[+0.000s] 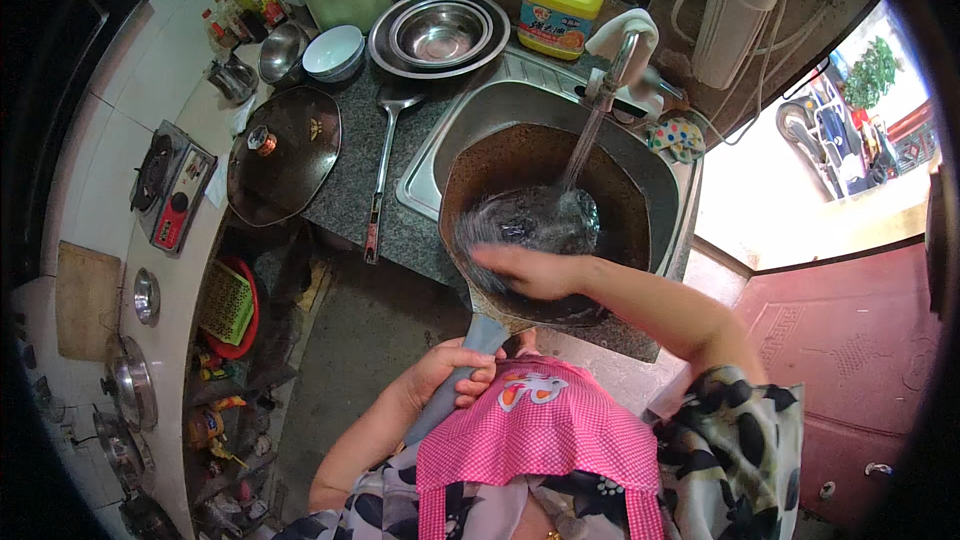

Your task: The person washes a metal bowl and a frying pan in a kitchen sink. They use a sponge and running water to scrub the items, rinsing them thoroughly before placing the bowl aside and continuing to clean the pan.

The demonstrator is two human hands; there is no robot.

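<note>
My left hand (pixel 457 371) is wrapped around the grey handle (pixel 486 335) of a large brown-stained wok (pixel 544 146). The wok rests tilted in and over the stainless steel sink (pixel 469 116), its handle towards my body. Inside it, my right hand (pixel 529 270) is closed over a blurred grey scrubber (pixel 484 240), apparently steel wool, against the wok's left inner wall; the fingertips are hidden. A stream of water (pixel 585 142) runs from the faucet (pixel 621 64) into the wok, where water (pixel 577 217) swirls.
A metal spatula (pixel 386 157) and a wok lid (pixel 285 154) lie on the granite counter left of the sink. Stacked steel basins (pixel 439 34), bowls (pixel 334 52) and a yellow detergent jug (pixel 561 11) stand behind. A dotted cloth (pixel 677 139) hangs at the sink's right rim.
</note>
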